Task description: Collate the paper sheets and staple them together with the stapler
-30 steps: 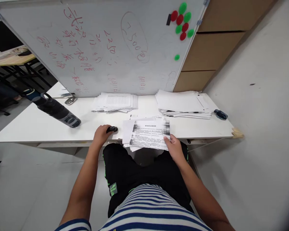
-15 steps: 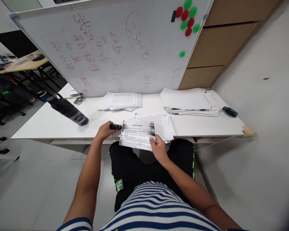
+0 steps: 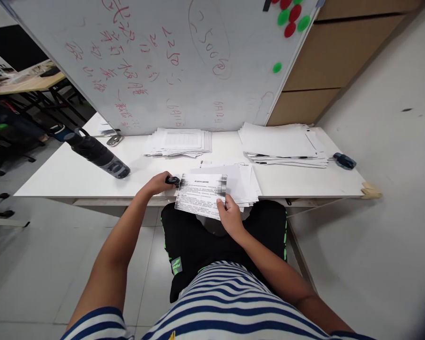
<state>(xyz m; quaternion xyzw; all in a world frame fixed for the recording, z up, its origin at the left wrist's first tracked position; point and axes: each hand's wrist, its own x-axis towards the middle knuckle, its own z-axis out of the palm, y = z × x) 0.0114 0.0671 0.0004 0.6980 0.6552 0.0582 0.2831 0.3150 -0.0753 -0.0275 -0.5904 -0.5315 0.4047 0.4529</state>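
My left hand (image 3: 158,184) is closed around a small black stapler (image 3: 172,181). The stapler's front end meets the upper left edge of a printed sheet (image 3: 201,194); whether its jaws are pressed together cannot be made out. My right hand (image 3: 231,216) pinches that sheet at its lower right, thumb on top and fingers underneath. The sheet is tilted over the desk's front edge, above my lap, with dark smudges at its upper corners. Behind it, loose white papers (image 3: 246,182) lie on the desk, partly covered by the sheet.
On the white desk (image 3: 138,156) stand a dark bottle (image 3: 99,153) at left and two paper stacks (image 3: 180,141) (image 3: 283,141) at the back. A dark blue object (image 3: 344,161) lies at right. A whiteboard (image 3: 145,85) rises behind, beside cardboard boxes (image 3: 354,56).
The stapler has turned slightly in my left hand and sits closer against the sheet's left edge. My right hand and the sheet shifted slightly left. The whole view has tilted a little.
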